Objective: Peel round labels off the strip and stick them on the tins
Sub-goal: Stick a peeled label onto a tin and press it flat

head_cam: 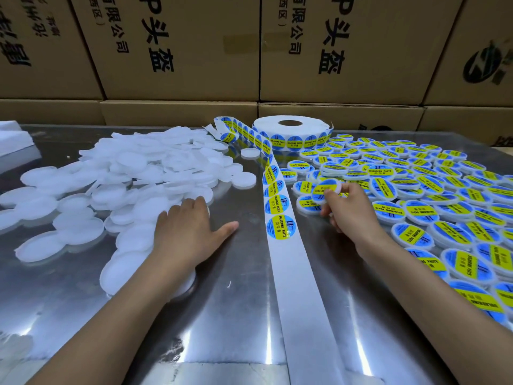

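Shiny metal bench [238, 309], glare streaks across it, walled at the back by stacked cardboard cartons [177, 48] printed with large black Chinese characters. Open bare metal in the near middle, between the two forearms. White backing strip [294, 276] running from the near edge up the centre to the label roll [291, 126] at the back; nearest round label [281, 227] blue and yellow, reading "SOLDERING PASTE". Left: heap of plain white tins [133, 173], unlabelled. Right: spread of labelled tins [433, 195], reaching the right edge. Left hand [191, 232] flat, fingers straight, resting on white tins, thumb on bare metal. Right hand [349, 209] raised beside the strip, fingers pinching one labelled tin [323, 190], tilted, above the others.
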